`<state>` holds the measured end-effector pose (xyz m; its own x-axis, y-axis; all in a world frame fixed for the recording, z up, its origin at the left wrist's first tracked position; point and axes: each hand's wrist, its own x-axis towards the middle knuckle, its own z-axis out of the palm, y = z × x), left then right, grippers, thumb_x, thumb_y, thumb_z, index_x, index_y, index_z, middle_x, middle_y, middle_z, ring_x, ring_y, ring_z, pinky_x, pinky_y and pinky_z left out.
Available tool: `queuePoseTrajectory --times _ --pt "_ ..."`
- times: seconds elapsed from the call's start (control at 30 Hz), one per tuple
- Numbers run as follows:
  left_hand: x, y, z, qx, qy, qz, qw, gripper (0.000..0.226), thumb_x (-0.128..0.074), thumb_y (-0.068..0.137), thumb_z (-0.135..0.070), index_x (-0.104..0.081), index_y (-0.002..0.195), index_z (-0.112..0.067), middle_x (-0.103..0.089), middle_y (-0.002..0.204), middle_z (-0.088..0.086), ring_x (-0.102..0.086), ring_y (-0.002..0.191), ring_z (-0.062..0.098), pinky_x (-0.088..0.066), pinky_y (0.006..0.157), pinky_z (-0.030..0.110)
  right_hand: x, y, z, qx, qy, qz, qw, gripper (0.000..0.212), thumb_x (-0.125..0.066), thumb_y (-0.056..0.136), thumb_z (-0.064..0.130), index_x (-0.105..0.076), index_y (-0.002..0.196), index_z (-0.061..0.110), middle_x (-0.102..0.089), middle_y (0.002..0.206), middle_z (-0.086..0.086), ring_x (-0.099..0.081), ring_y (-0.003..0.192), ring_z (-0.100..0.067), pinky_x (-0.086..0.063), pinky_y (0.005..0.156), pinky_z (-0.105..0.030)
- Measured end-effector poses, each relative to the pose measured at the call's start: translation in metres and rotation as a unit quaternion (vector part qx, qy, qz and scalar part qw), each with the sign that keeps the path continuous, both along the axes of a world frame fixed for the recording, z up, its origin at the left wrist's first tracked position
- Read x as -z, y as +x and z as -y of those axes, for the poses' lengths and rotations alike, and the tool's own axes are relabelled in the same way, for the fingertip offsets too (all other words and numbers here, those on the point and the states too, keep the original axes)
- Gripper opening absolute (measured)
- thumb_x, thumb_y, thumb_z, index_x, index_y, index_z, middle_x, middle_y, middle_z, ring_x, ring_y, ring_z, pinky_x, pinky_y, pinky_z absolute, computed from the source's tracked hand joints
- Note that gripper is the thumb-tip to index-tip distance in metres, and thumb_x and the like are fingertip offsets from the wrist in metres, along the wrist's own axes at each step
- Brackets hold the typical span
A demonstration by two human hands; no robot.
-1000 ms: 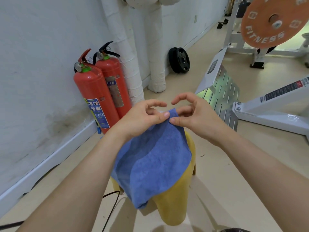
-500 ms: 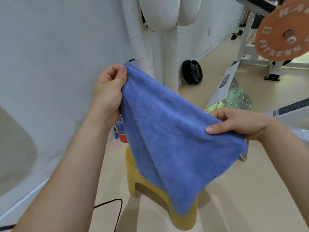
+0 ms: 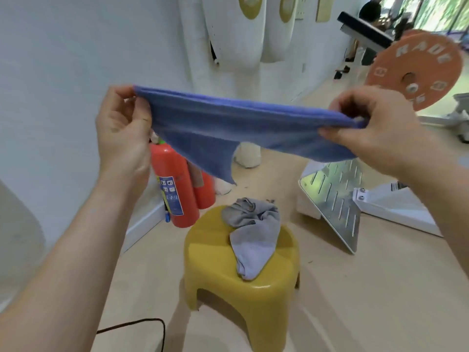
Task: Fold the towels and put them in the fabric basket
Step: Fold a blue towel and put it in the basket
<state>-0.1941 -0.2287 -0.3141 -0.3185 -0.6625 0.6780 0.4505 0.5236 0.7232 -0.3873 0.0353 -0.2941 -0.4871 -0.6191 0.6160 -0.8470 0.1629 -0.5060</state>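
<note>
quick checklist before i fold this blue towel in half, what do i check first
1. Left grip pinches a top corner of the blue towel: ok.
2. Right grip pinches the other top corner: ok.
3. Top edge stretched between them: ok.
4. Lower edge even: not ok, one corner hangs down to a point.
5. Stool free to lay it on: not ok, a crumpled grey towel lies there.
6. Basket within reach: cannot tell, none clearly in view.
</note>
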Motion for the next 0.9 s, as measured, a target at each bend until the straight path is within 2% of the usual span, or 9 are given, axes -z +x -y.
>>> queuePoseTrajectory --times 0.13,0.2,0.3,0.37,0.5,0.63,0.77,0.83,0.9 --pt "0.102 0.043 -0.033 0.026 0.027 0.155 0.987 0.037 -0.041 0.097 0.005 -0.056 0.088 -0.028 -0.064 0.074 -0.024 -0.055 0.071 -0.008 -0.044 0.071 0.011 0.088 0.020 -0.027 -0.033 0.153 0.076 0.985 0.030 -0.076 0.072 0.003 -0.054 0.068 0.023 -0.057 0.067 0.007 -0.049 0.058 -0.004 -0.036 0.053 -0.012" --pt "0.156 0.065 -0.042 0.046 0.056 0.243 0.967 0.049 -0.042 0.095 0.010 -0.061 0.083 -0.034 -0.063 0.070 -0.024 -0.053 0.067 -0.009 -0.040 0.065 0.005 0.135 0.029 -0.036 -0.032 0.237 0.102 0.966 0.031 -0.076 0.072 0.007 -0.052 0.065 0.024 -0.055 0.062 0.008 -0.046 0.059 -0.004 -0.037 0.054 -0.014" --pt "0.207 0.091 -0.049 0.047 0.075 0.330 0.940 0.038 -0.055 0.086 -0.008 -0.063 0.079 -0.045 -0.062 0.068 -0.019 -0.052 0.064 -0.004 -0.039 0.062 0.009 0.190 0.038 -0.046 -0.044 0.348 0.130 0.927 0.028 -0.077 0.070 0.012 -0.052 0.066 0.023 -0.051 0.061 0.008 -0.043 0.059 -0.005 -0.034 0.054 -0.018" --pt "0.219 0.100 -0.052 0.029 0.074 0.356 0.931 0.024 -0.049 0.083 -0.021 -0.061 0.081 -0.042 -0.060 0.066 -0.013 -0.049 0.063 0.002 -0.038 0.061 0.013 0.207 0.037 -0.050 -0.064 0.374 0.164 0.911 0.031 -0.078 0.069 0.012 -0.051 0.064 0.025 -0.050 0.061 0.009 -0.043 0.057 -0.005 -0.033 0.053 -0.019" --pt "0.217 0.106 -0.055 -0.014 -0.017 0.402 0.915 0.013 -0.043 0.088 -0.030 -0.052 0.086 -0.039 -0.059 0.066 0.003 -0.047 0.057 0.018 -0.039 0.059 0.030 0.204 0.031 -0.057 -0.098 0.355 0.290 0.883 0.033 -0.079 0.071 0.005 -0.052 0.062 0.022 -0.047 0.056 0.013 -0.041 0.054 -0.007 -0.033 0.052 -0.018" --pt "0.203 0.110 -0.059 -0.037 -0.083 0.408 0.908 0.010 -0.036 0.090 -0.033 -0.044 0.089 -0.040 -0.058 0.068 -0.001 -0.043 0.053 0.014 -0.033 0.050 0.024 0.188 0.027 -0.063 -0.170 0.299 0.428 0.836 0.029 -0.070 0.075 -0.011 -0.051 0.068 0.010 -0.055 0.067 0.002 -0.048 0.061 -0.009 -0.038 0.055 -0.013" --pt "0.204 0.098 -0.058 -0.056 -0.033 0.402 0.913 0.016 -0.039 0.099 -0.028 -0.044 0.090 -0.040 -0.060 0.065 0.004 -0.047 0.050 0.012 -0.036 0.050 0.028 0.189 0.017 -0.048 -0.162 0.149 0.512 0.830 0.028 -0.058 0.082 -0.016 -0.054 0.072 0.011 -0.056 0.067 -0.002 -0.051 0.063 -0.012 -0.043 0.060 -0.018" --pt "0.206 0.083 -0.048 -0.072 0.017 0.407 0.910 0.020 -0.038 0.102 -0.024 -0.046 0.091 -0.039 -0.064 0.068 0.000 -0.056 0.062 0.011 -0.041 0.057 0.033 0.192 0.007 -0.029 -0.117 0.092 0.527 0.837 0.020 -0.058 0.086 -0.008 -0.057 0.081 0.011 -0.060 0.075 -0.006 -0.054 0.070 -0.018 -0.043 0.062 -0.026" --pt "0.206 0.064 -0.037 -0.093 0.053 0.398 0.911 0.016 -0.037 0.102 -0.025 -0.047 0.093 -0.034 -0.062 0.082 -0.008 -0.059 0.077 0.013 -0.043 0.063 0.031 0.194 -0.005 -0.005 -0.062 0.054 0.530 0.844 0.011 -0.062 0.087 0.000 -0.059 0.091 0.010 -0.064 0.088 -0.013 -0.057 0.081 -0.025 -0.043 0.067 -0.033"
